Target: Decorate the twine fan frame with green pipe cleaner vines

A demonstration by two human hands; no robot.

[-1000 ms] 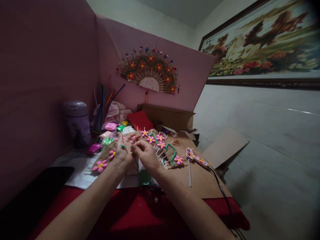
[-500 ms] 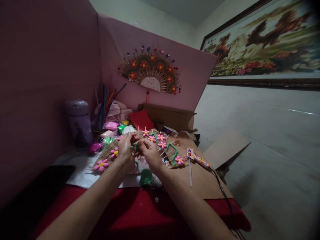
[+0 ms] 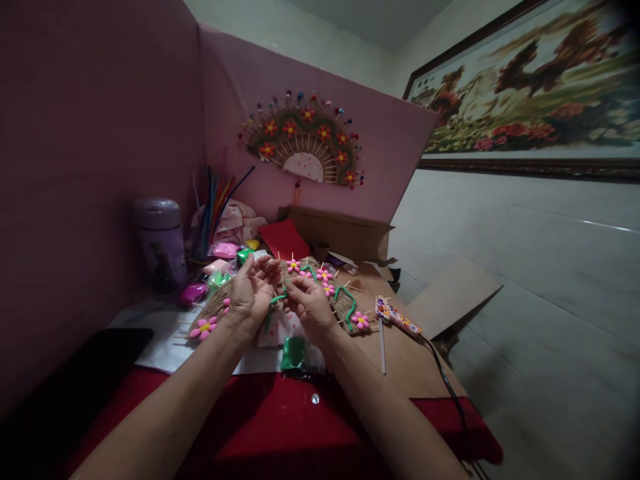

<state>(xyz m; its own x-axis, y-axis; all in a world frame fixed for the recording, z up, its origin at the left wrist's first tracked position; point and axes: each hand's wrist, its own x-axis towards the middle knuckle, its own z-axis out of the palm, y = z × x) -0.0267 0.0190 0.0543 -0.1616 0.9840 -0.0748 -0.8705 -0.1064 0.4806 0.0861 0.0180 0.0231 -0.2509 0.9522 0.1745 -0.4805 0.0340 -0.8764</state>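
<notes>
- Green strand (image 3: 278, 298): held up between the two hands, above the twine fan (image 3: 214, 311) with its pink flowers (image 3: 203, 328).
- Right hand (image 3: 311, 308): thumb and fingertips pinched on one end of the strand.
- Left hand (image 3: 255, 292): palm up, fingers loosely curled, not clenched; whether its edge touches the strand, I cannot tell.
- What could go wrong: the strand looks soft, so a hard pinch could flatten it and a tug thin or snap it. With the left hand loose, the free end might sag and stick to the fan.
- Direction: the long axis slants from the right fingertips leftward and slightly down in the view, toward the left palm; neither end shows a clear tip.
</notes>
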